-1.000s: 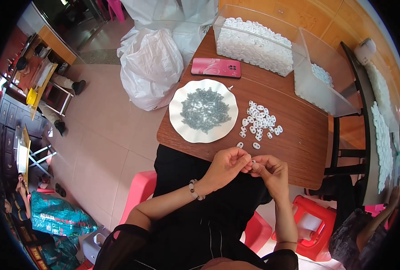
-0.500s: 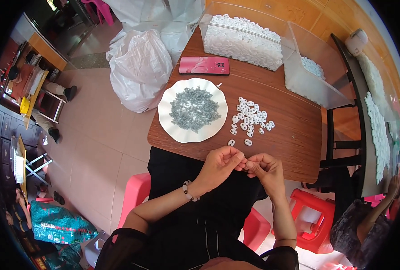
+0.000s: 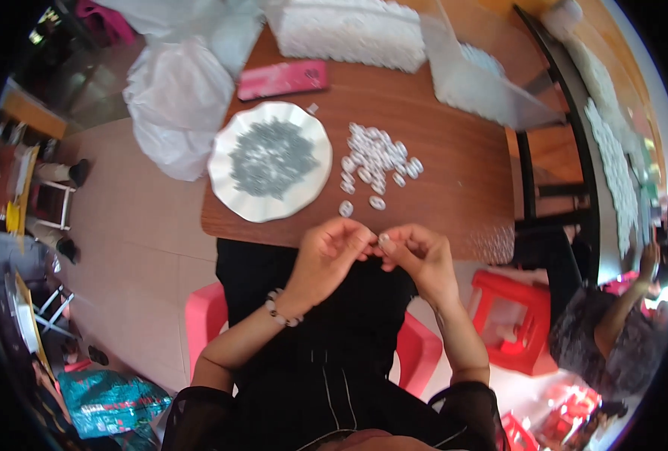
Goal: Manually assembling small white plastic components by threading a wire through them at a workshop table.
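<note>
Over the near edge of the table, my left hand [image 3: 332,257] and my right hand [image 3: 422,261] meet fingertip to fingertip. Both are closed in a pinch. Whatever sits between the fingers is too small and blurred to name; a pale spot shows at the right thumb tip. Just beyond the hands lies a loose heap of small white oval pieces with two holes [image 3: 375,154], a couple of them apart from the rest. To the left stands a white wavy-rimmed plate [image 3: 225,184] holding many small grey rod-like pieces [image 3: 272,159].
A pink phone [image 3: 283,79] lies behind the plate on the brown table [image 3: 454,180]. Clear bins of white pieces [image 3: 352,34] stand at the back. A white sack [image 3: 180,105] is left of the table, a red stool [image 3: 510,319] right. Another person's arm [image 3: 623,308] shows far right.
The whole view has shifted, so the table and its things appear farther left and higher, with some blur. My hands remain pinched together near the table edge.
</note>
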Motion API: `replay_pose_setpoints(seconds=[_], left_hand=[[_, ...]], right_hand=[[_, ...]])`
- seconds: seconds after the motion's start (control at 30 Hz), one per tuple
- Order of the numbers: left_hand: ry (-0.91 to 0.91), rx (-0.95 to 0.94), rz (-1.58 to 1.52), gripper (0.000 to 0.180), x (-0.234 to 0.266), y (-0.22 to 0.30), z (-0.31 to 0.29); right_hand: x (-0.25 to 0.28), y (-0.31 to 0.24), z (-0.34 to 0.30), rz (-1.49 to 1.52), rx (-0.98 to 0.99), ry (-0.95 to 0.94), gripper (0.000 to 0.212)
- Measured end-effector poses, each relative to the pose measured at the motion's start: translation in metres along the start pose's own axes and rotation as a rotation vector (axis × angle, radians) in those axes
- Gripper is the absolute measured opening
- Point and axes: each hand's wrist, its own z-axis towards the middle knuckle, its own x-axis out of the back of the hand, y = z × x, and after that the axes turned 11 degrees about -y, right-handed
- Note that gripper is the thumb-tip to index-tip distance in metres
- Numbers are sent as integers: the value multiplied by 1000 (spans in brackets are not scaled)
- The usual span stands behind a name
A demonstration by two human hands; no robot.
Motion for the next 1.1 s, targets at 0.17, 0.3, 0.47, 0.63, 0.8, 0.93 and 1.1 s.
replay_pose_setpoints(seconds=[0.17,0.3,0.47,0.63,0.8,0.93,1.1], left_hand=[[-35,-7,122,15,4,9,-4],[-74,14,187,15,2,8,-5],[-62,4,270,13,4,0,-7],[-93,34,332,17,6,2,-6],[-88,22,390,18,6,3,-4],[-103,28,418,17,7,4,-3],[-50,-31,391,15,6,-1,-1]], right_hand=[[2,-6,0,21,-25,-18,16],[7,-1,-5,1,-50,-18,16],[3,-3,-8,-80,-23,-4,13],[2,-6,-8,-118,6,1,13],[4,-4,-8,-174,10,-2,13],[3,-6,-6,-163,-8,-22,10],[2,-5,-5,-188,-2,-27,10]])
